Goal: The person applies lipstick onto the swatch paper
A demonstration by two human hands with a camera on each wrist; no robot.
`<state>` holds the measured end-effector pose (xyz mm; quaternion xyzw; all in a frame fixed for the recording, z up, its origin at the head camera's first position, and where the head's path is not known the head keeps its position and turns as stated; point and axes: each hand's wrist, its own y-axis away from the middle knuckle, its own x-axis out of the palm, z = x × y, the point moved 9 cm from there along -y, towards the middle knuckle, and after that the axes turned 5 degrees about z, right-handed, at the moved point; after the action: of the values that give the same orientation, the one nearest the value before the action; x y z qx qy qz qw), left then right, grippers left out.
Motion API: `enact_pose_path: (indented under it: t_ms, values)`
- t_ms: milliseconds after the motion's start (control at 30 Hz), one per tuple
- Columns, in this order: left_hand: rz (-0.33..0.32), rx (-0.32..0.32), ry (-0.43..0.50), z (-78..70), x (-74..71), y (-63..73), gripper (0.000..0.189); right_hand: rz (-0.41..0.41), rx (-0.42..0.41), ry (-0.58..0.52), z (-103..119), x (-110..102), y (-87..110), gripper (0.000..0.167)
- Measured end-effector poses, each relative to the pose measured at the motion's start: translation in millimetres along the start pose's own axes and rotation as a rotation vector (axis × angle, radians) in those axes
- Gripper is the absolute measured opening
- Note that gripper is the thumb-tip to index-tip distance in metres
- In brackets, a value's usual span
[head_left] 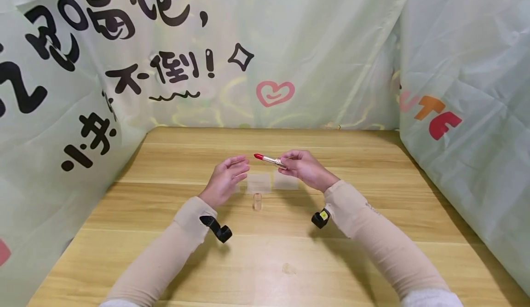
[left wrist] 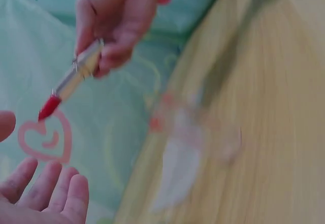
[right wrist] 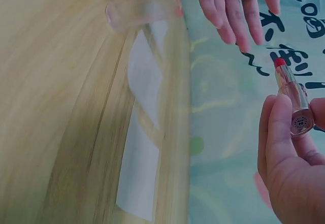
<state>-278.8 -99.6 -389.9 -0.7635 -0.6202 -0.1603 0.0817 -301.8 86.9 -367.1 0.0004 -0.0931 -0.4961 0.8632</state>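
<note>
My right hand point(head_left: 304, 166) pinches a lipstick point(head_left: 269, 159) by its base, fingers and thumb round the lower part. Its red tip points left, and in the right wrist view a round label shows on the base end of the lipstick point(right wrist: 293, 94). Across from that tip, my left hand point(head_left: 225, 178) is held with its fingers extended and nothing in it. A small gap separates its fingertips point(left wrist: 76, 183) from the red tip. On the table just in front of the hands stands a clear, pinkish lipstick cap point(head_left: 257, 201).
Several pale paper pieces point(head_left: 259, 183) lie in a row on the wooden table point(head_left: 265, 261), partly behind the left hand. Printed cloth point(head_left: 331, 67) hangs along the table's back and sides. Each forearm carries a black wrist mount point(head_left: 223, 232).
</note>
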Motion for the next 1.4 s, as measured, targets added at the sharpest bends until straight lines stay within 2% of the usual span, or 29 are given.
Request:
enact_pose_path:
  t_ms: [100, 167, 367, 433, 533, 667, 800, 967, 1133, 1400]
  values:
    - [0.002, 0.014, -0.122, 0.3, -14.9, -4.2, 0.046, -0.019, -0.017, 0.068, -1, -4, -5.0, 0.018]
    - [0.004, 0.013, -0.243, 0.9, -24.9, -6.3, 0.046, -0.044, -0.024, 0.142, 0, -7, -8.2, 0.017]
    - [-0.028, -0.036, -0.811, 0.9, -53.4, -9.6, 0.049, -0.103, -0.054, 0.398, 1, -7, -17.1, 0.015]
    - [-0.025, -0.063, -0.97, 1.4, -59.8, -10.2, 0.049, -0.118, -0.064, 0.482, 1, -7, -19.6, 0.015]
    - [0.021, -0.078, -1.152, 3.2, -63.7, -12.1, 0.048, -0.132, -0.077, 0.586, 0, -6, -22.8, 0.014]
    - [0.095, -0.06, -1.334, 4.0, -64.1, -13.9, 0.046, -0.137, -0.109, 0.681, 1, -2, -26.8, 0.014]
    - [0.169, -0.064, -1.431, 8.0, -61.8, -15.5, 0.042, -0.138, -0.154, 0.755, 0, -1, -31.5, 0.012]
    - [0.247, -0.065, -1.486, 15.4, -58.3, -19.4, 0.037, -0.141, -0.198, 0.808, -3, 3, -36.1, 0.01]
    - [0.274, -0.067, -1.515, 19.6, -57.7, -25.1, 0.035, -0.14, -0.183, 0.807, -9, 6, -42.0, 0.011]
    - [0.29, -0.062, -1.501, 18.5, -56.2, -28.3, 0.035, -0.142, -0.182, 0.814, -14, 10, -48.5, 0.01]
